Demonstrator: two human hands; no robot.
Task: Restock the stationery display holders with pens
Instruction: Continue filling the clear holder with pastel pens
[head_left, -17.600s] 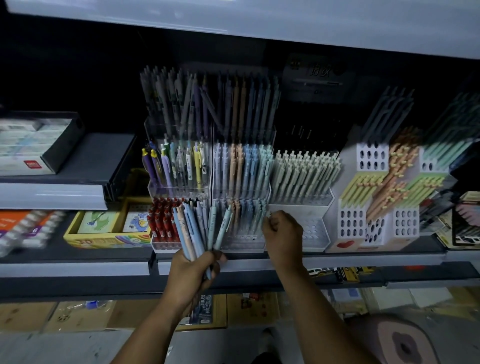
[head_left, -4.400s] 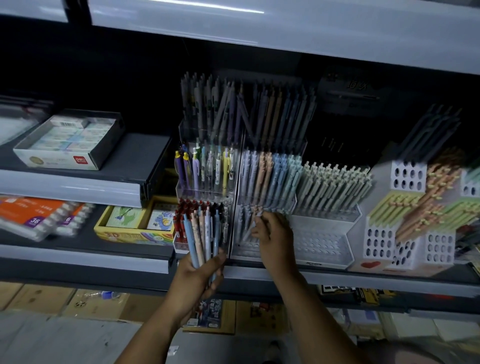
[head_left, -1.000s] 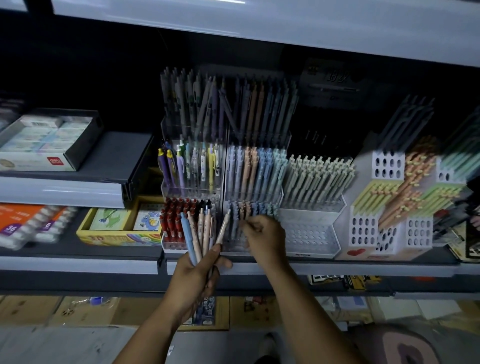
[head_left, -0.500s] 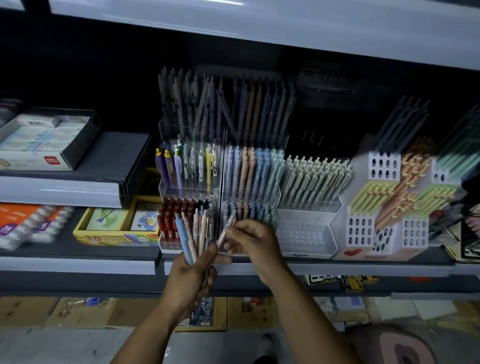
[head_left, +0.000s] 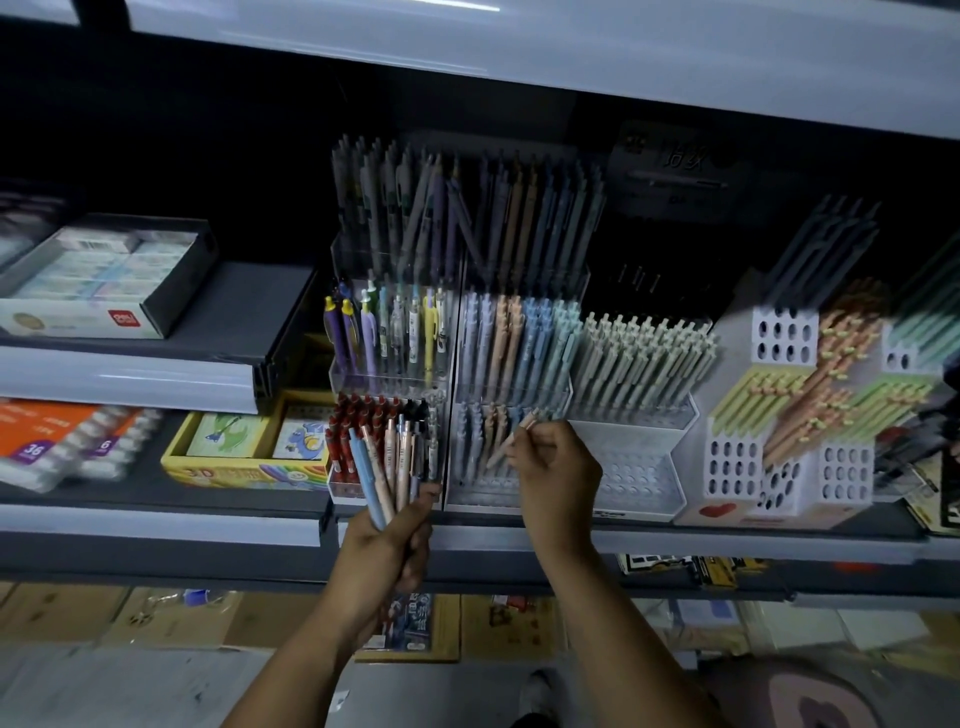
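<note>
Two hands work at the shelf (head_left: 623, 535). The left hand (head_left: 387, 545) grips a bundle of pens (head_left: 387, 467), its fingers closed around them. The right hand (head_left: 553, 470) pinches one peach pen (head_left: 511, 436) over the low tier of the clear holder (head_left: 467, 499), which holds pastel pens. Red pens (head_left: 358, 415) fill the next holder. A white tray (head_left: 636, 478) beside it is without pens. The orange pack (head_left: 36, 441) reads "36".

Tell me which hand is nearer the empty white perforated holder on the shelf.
Right. The right hand, pinching a peach pen, is just left of the empty white holder, overlapping its edge. The left hand grips a pen bundle farther left, below the red pens.
</note>
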